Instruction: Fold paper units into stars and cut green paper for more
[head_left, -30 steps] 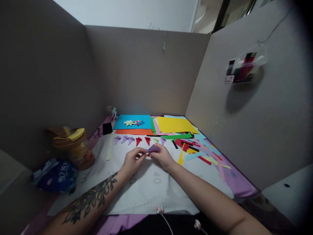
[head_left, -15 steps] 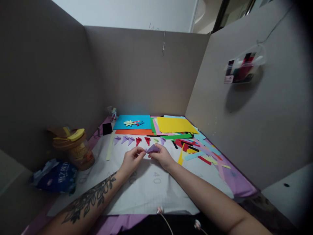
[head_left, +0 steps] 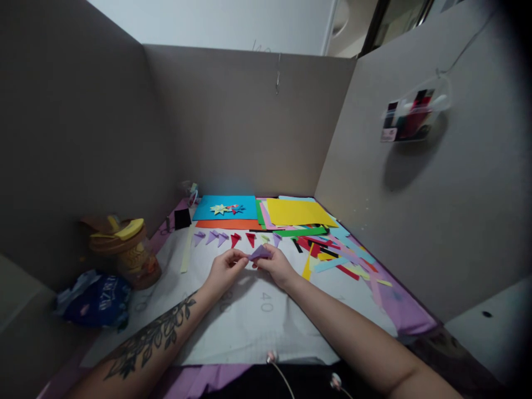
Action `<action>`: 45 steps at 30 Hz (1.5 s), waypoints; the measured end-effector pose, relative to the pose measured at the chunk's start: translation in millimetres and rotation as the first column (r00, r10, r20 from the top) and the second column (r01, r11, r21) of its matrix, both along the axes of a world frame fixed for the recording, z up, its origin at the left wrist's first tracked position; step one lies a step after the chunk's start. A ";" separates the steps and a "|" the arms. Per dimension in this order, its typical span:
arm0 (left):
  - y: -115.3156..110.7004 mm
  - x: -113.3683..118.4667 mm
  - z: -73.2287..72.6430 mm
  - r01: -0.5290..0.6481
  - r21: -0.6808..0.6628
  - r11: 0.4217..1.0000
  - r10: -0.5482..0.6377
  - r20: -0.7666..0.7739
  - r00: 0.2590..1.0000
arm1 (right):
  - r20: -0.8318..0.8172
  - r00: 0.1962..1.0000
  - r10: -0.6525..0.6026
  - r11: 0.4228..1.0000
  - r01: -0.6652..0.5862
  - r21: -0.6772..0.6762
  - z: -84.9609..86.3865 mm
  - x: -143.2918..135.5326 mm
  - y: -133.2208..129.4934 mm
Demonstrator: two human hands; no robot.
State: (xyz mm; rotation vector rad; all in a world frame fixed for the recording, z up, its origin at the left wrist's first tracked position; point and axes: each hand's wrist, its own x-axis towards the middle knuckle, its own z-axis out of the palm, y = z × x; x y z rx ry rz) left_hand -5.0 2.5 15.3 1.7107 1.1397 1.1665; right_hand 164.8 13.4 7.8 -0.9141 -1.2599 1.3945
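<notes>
The folded purple paper (head_left: 260, 252) sits between the fingers (head_left: 240, 263): the right hand (head_left: 278, 267) pinches its body, the left hand (head_left: 224, 272) apparently its tip, though detail is small. Uneven pulling could skew its creases or tear it.

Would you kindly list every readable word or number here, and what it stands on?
"40": white sheet.
Other numerals on the sheet: too faint or partly hidden.
Blue packet: lettering too blurred.
Brown cup: markings too blurred.
Label on hanging box: too small.
</notes>
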 end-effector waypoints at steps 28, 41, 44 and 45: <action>-10.3 -0.4 6.1 0.086 0.411 0.908 -0.015 -0.173 0.985 | -0.253 0.964 0.082 0.985 -0.117 -0.127 1.3 -8.8 -6.4; -2.7 0.0 4.4 -0.023 0.107 0.994 0.026 -0.024 0.999 | -0.136 0.991 0.001 0.998 -0.011 -0.067 -0.5 -12.3 -8.4; -3.1 1.3 5.6 -0.040 0.029 0.999 0.040 0.018 0.999 | -0.121 0.993 -0.006 0.999 0.001 -0.037 -1.6 -11.8 -8.1; -3.6 1.7 6.4 -0.038 0.028 0.999 0.037 0.020 0.999 | -0.120 0.993 -0.003 1.000 0.000 -0.025 -2.3 -11.6 -7.9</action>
